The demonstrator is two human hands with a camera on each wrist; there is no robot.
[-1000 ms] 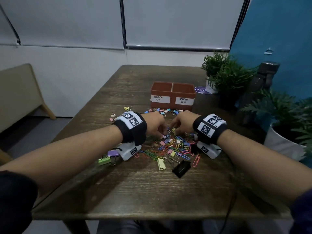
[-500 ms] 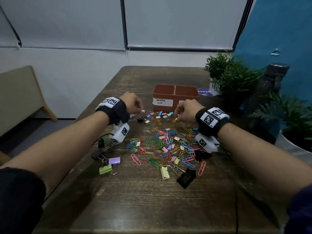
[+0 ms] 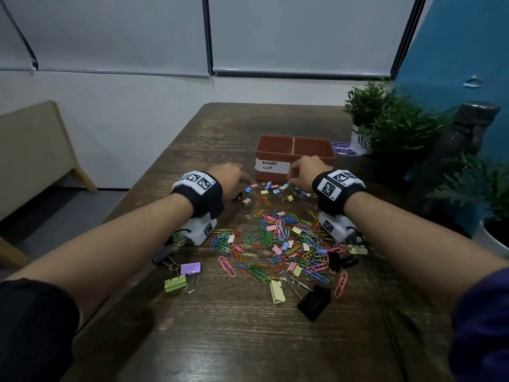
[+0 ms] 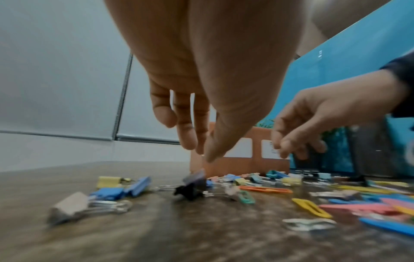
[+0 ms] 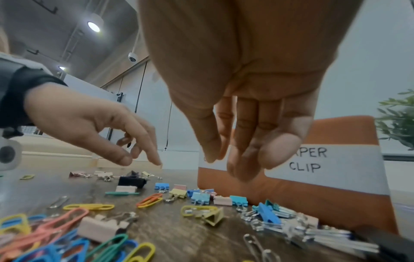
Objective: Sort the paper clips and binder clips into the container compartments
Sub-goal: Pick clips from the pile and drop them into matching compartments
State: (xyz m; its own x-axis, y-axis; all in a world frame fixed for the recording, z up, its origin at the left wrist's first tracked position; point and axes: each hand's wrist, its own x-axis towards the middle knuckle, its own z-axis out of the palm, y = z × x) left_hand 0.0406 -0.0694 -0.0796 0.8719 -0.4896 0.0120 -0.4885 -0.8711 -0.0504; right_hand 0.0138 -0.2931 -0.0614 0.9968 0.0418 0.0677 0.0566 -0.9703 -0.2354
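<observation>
A terracotta two-compartment container (image 3: 275, 146) stands mid-table; its left label reads BINDER CLIP, and the right wrist view shows the PAPER CLIP label (image 5: 331, 163). Small pastel binder clips (image 3: 268, 188) lie in a row before it. A pile of coloured paper clips (image 3: 281, 244) lies nearer me. My left hand (image 3: 245, 186) hovers with fingers pointing down over a small black binder clip (image 4: 190, 189) and holds nothing. My right hand (image 3: 290, 183) hangs fingers-down over the row by a teal clip (image 5: 238, 199), with nothing between thumb and fingers (image 5: 244, 156).
Larger binder clips lie near me: purple (image 3: 190, 268), green (image 3: 175, 283), yellow (image 3: 276, 292) and black (image 3: 315, 301). Potted plants (image 3: 391, 128) and a dark bottle (image 3: 468, 133) stand along the right edge. A round sticker (image 3: 343, 148) lies beside the container.
Both hands left the middle of the pile and went out to the row of small clips by the container. The left hand then shifted right, over the black clip.
</observation>
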